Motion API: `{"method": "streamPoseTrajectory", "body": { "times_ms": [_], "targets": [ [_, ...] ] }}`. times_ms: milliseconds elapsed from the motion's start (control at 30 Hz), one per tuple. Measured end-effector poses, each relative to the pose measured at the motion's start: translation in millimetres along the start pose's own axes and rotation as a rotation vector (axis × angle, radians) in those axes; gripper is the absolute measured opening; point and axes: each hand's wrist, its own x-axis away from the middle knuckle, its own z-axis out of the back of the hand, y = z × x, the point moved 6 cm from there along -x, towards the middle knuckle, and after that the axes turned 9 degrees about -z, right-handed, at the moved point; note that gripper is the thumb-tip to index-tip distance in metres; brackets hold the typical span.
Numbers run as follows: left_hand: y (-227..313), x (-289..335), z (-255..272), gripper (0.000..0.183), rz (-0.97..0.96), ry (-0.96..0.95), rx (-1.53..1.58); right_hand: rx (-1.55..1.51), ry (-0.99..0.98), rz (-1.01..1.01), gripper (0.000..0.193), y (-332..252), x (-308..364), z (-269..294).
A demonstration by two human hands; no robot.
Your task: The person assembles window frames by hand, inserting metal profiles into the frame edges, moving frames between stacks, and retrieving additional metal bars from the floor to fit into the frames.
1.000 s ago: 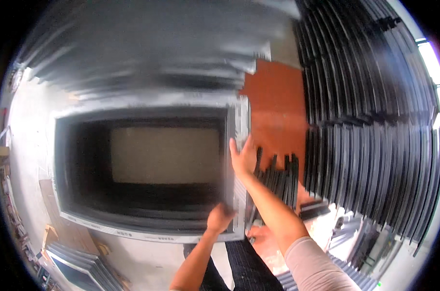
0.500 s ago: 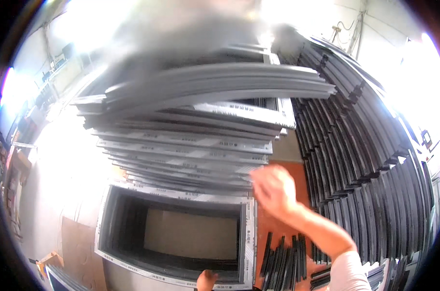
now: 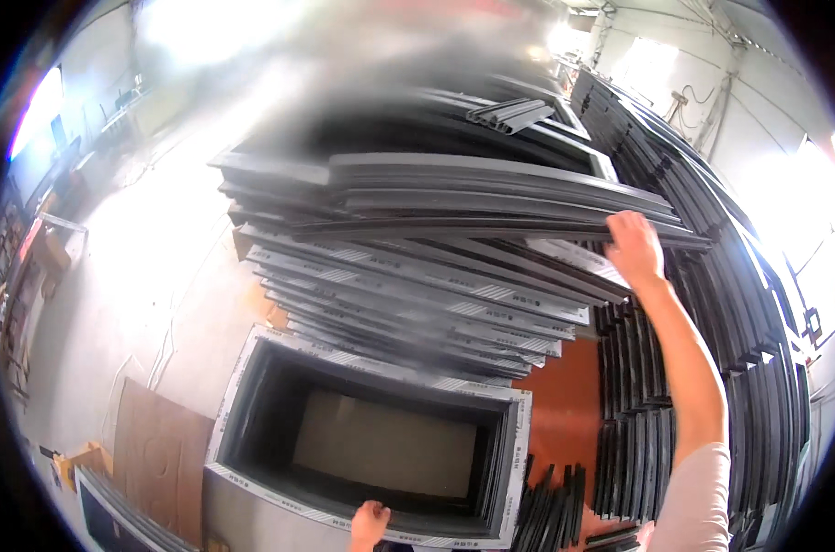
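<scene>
My right hand [image 3: 635, 248] reaches far forward, its fingers closed at the right part of a long dark strip [image 3: 454, 229]. That strip lies along the near side of a bundle of long grey profile strips [image 3: 491, 179], which rests across a tall stack of frames. Closer to me is a stack of rectangular frames [image 3: 519, 460] with dark inner walls and pale, printed film on top. My left hand [image 3: 370, 524] is at its near rim, the fingers curled against the edge. What lies under those fingertips is hidden.
Film-covered frame bars [image 3: 417, 285] are piled behind the near frames. Tall stacks of dark profiles [image 3: 712, 258] line the right side. Short dark strips [image 3: 551, 511] lie on an orange-brown surface [image 3: 565, 396]. A brown cardboard sheet [image 3: 160, 460] is at left. The upper middle is blurred.
My right hand has moved from the right end of the film-covered bars, forward and right, to the dark strip. My left hand stays at the near rim. The view has shifted.
</scene>
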Motion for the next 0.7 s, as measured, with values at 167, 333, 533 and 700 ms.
{"method": "streamPoseTrajectory", "body": {
  "times_ms": [167, 333, 533, 700],
  "targets": [
    [57.9, -20.9, 85.8, 0.032, -0.185, 0.065, 0.062, -0.064, 0.116, 0.339, 0.044, -101.2, 68.6, 101.6],
    [124.3, -41.9, 39.4, 0.046, 0.02, -0.217, 1.19, -0.268, -0.454, 0.361, 0.043, -203.3, 225.9, 61.6],
    [67.9, -34.9, -5.9, 0.04, 0.471, 0.072, 1.527, -0.811, -0.933, -0.109, 0.051, -303.4, 408.6, -31.3],
    [31.0, -56.6, 13.1, 0.032, 0.321, 0.518, 0.884, -1.088, -0.838, -0.131, 0.049, -403.5, 423.2, -36.4]
  ]
}}
